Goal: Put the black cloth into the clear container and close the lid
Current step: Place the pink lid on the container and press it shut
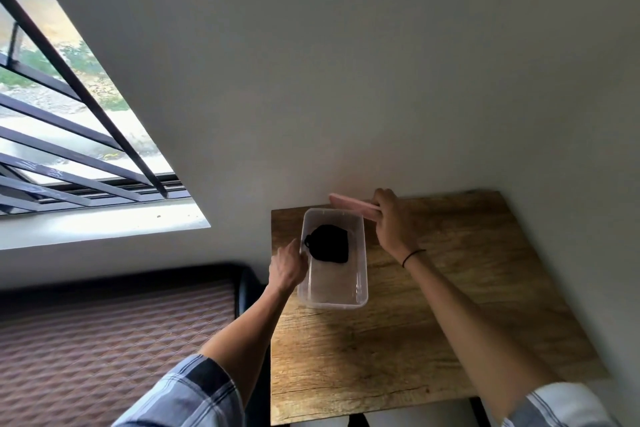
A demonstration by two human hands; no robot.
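Right hand is closed around one end of the pink lid, fingers wrapped over its edge, holding it tilted on edge in the air just past the far corner of the clear container, at about one o'clock from it. Left hand rests at the container's nine o'clock side, fingers loosely curled against the rim; whether it actually pinches the wall I cannot tell. Black cloth already lies bunched inside, toward the twelve o'clock end of the container, which sits on the wooden table.

The cloth looks soft and light, likely to stay put without pressing. The lid seems a thin, stiff, light plastic piece; held by one end it may wobble, so a grip nearer its middle or on both short ends should seat it more squarely. The container probably slides easily on the wood, so steadying its wall from nine o'clock makes sense while the lid is pressed down at the corners.
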